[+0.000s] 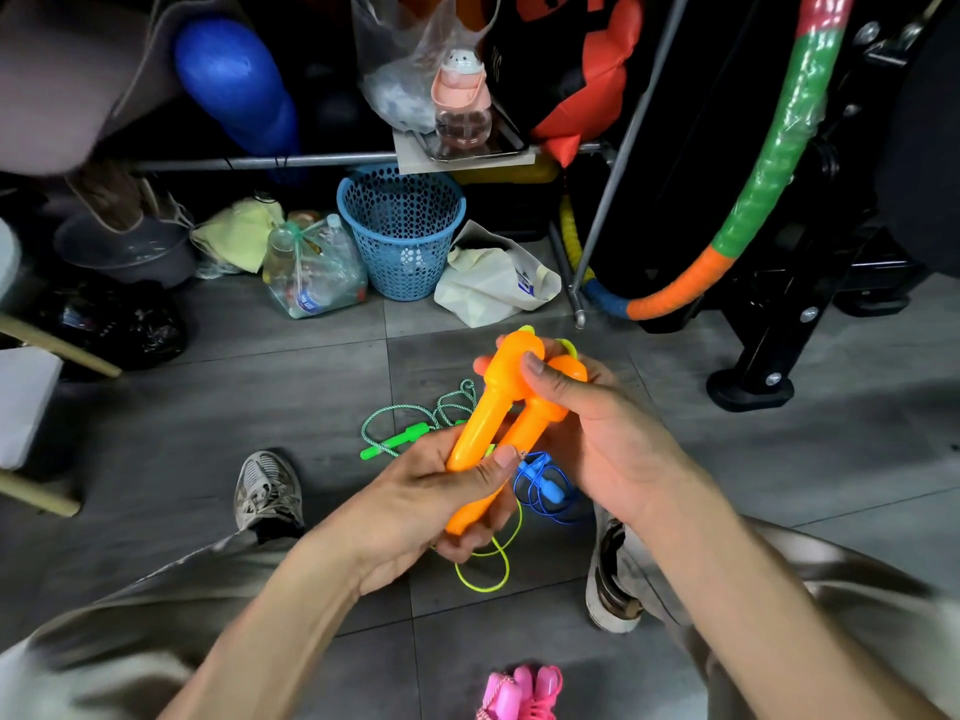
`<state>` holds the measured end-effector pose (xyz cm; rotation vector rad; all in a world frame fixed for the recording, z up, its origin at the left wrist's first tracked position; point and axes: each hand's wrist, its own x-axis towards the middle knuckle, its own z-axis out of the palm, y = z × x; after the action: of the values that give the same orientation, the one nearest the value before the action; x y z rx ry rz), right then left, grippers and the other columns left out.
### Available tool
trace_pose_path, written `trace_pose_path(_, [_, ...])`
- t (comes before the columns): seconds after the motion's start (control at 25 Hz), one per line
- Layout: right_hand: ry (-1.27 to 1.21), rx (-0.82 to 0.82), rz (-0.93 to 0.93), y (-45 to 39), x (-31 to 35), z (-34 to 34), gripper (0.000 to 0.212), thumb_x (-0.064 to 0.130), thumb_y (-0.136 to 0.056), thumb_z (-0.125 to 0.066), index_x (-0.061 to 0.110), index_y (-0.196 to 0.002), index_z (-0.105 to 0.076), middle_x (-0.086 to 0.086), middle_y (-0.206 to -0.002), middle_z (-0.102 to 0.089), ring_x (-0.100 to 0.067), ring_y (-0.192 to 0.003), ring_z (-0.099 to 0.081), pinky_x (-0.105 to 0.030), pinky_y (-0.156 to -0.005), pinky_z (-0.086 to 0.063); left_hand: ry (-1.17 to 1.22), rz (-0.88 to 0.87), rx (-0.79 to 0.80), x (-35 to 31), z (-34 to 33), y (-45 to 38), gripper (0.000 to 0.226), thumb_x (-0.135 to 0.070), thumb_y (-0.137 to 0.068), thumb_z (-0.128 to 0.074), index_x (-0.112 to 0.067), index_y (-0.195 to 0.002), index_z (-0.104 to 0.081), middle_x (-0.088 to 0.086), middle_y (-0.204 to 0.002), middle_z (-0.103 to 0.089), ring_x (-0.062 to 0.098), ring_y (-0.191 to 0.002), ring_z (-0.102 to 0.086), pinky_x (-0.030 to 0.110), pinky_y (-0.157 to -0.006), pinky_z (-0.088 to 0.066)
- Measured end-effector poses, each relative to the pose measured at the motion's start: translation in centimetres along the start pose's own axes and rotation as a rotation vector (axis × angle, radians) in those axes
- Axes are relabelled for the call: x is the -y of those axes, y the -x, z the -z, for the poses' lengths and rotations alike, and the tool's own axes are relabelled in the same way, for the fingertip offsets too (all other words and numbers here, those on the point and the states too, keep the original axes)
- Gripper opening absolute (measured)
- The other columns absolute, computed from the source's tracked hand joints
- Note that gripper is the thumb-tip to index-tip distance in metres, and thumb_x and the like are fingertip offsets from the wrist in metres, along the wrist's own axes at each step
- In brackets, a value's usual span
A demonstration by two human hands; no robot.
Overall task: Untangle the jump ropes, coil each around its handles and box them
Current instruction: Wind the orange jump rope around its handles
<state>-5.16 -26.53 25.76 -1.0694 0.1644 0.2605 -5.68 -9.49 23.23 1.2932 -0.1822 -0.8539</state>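
Two orange handles (pixel 506 407) held side by side mid-scene: left hand (pixel 431 506) grip clamped on near ends, right hand (pixel 587 433) on far heads. Yellow rope (pixel 491 569) dangles loose below; risk it snags blue rope (pixel 543 491) and green rope (pixel 410 433) lying on floor (pixel 779 459) just beyond. Pink rope (pixel 524 693) near, bundled. No box visible.

Grey tiled floor (pixel 260 376) underfoot, dimly lit. Far along it, a blue perforated basket (pixel 401 236) stands beneath a metal rack rail (pixel 249 162); a black equipment frame (pixel 810 283) fills the right, and pale wooden legs (pixel 57 345) show left.
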Motion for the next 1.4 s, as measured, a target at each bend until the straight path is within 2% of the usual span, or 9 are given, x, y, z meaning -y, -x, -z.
trace_pose_path(0.2, [0.896, -0.406, 0.060, 0.4, 0.1, 0.7, 0.064, 0.072, -0.089, -0.038, 0.015, -0.084, -0.068, 0.001, -0.074, -0.073, -0.020, -0.078, -0.070, -0.041, -0.084, -0.052, 0.002, -0.009, -0.147, -0.5, 0.5, -0.2, 0.019, -0.032, -0.084, -0.062, -0.014, -0.085, -0.066, 0.007, -0.059, -0.047, 0.011, -0.038, -0.031, 0.013, -0.039, -0.018])
trace_pose_path(0.32, [0.777, -0.397, 0.306, -0.1, -0.8, 1.3, 0.029, 0.046, -0.097, -0.040, 0.029, -0.099, -0.064, 0.014, -0.093, -0.068, -0.011, -0.095, -0.063, -0.044, -0.090, -0.050, 0.041, 0.017, -0.149, -0.7, 0.7, -0.3, 0.026, -0.034, -0.080, -0.063, -0.010, -0.091, -0.069, 0.008, -0.055, -0.045, 0.011, -0.035, -0.030, 0.013, -0.041, -0.015])
trace_pose_path(0.48, [0.288, -0.274, 0.194, -1.1, -1.0, 0.7, 0.019, 0.016, -0.100, -0.047, 0.019, -0.095, -0.065, 0.007, -0.086, -0.073, -0.011, -0.085, -0.065, -0.034, -0.096, -0.048, 0.194, 0.002, -0.101, -1.0, 1.1, 0.1, 0.046, -0.027, -0.088, -0.065, 0.011, -0.109, -0.051, 0.008, -0.056, -0.042, 0.009, -0.034, -0.029, 0.014, -0.041, -0.014])
trace_pose_path(0.72, [0.868, -0.292, 0.247, -2.0, -4.6, -0.5, 0.006, 0.013, -0.095, -0.056, 0.017, -0.095, -0.052, -0.002, -0.078, -0.067, -0.014, -0.057, -0.060, -0.038, -0.054, -0.051, 0.352, -0.001, -0.321, -0.6, 0.9, -1.0, 0.023, -0.026, -0.089, -0.058, -0.005, -0.096, -0.060, 0.005, -0.057, -0.042, 0.007, -0.035, -0.028, 0.010, -0.037, -0.016])
trace_pose_path(0.92, [0.752, -0.062, -0.083, -1.8, -4.7, -1.7, 0.053, 0.005, -0.089, -0.048, 0.047, -0.120, -0.053, 0.003, -0.095, -0.069, -0.011, -0.058, -0.061, -0.028, -0.046, -0.050, 0.334, -0.090, -0.590, 0.2, 1.5, -1.7, 0.025, -0.021, -0.096, -0.054, 0.001, -0.107, -0.059, 0.004, -0.056, -0.043, 0.008, -0.036, -0.030, 0.010, -0.036, -0.018])
trace_pose_path(1.08, [1.103, -0.177, 0.055, -1.7, -3.6, -0.5, 0.011, 0.016, -0.095, -0.051, 0.025, -0.100, -0.054, -0.002, -0.083, -0.071, -0.005, -0.049, -0.056, -0.024, -0.050, -0.041, 0.298, -0.150, -0.640, -1.4, 3.7, -1.2, 0.019, -0.022, -0.097, -0.053, -0.005, -0.103, -0.060, 0.003, -0.057, -0.044, 0.008, -0.039, -0.030, 0.012, -0.037, -0.017])
trace_pose_path(1.2, [1.554, -0.118, 0.210, -0.5, -3.1, 0.0, 0.011, 0.031, -0.097, -0.050, 0.027, -0.105, -0.057, 0.001, -0.090, -0.069, -0.023, -0.083, -0.060, -0.034, -0.064, -0.041, -0.143, -0.096, -0.723, -1.2, 4.4, -1.3, 0.013, -0.022, -0.098, -0.054, -0.010, -0.096, -0.057, 0.007, -0.064, -0.051, 0.019, -0.045, -0.038, 0.020, -0.039, -0.026])
trace_pose_path(1.32, [1.681, 0.155, 0.318, 0.7, -2.9, -0.5, 0.013, 0.024, -0.097, -0.047, 0.022, -0.093, -0.059, 0.003, -0.092, -0.063, -0.021, -0.089, -0.058, -0.035, -0.068, -0.042, -1.081, 0.009, -0.671, 0.0, 3.8, -1.3, 0.017, -0.026, -0.096, -0.053, -0.018, -0.111, -0.053, 0.013, -0.089, -0.066, 0.038, -0.082, -0.062, 0.037, -0.066, -0.045])
trace_pose_path(1.4, [1.772, 0.301, 0.329, 0.9, -2.9, -0.4, 0.018, 0.023, -0.097, -0.044, 0.019, -0.083, -0.055, 0.003, -0.090, -0.060, -0.022, -0.088, -0.057, -0.036, -0.069, -0.042, -1.296, 0.058, -0.544, 0.8, 3.2, -1.2, 0.023, -0.028, -0.096, -0.051, -0.024, -0.119, -0.050, 0.012, -0.102, -0.067, 0.037, -0.097, -0.063, 0.037, -0.078, -0.047])
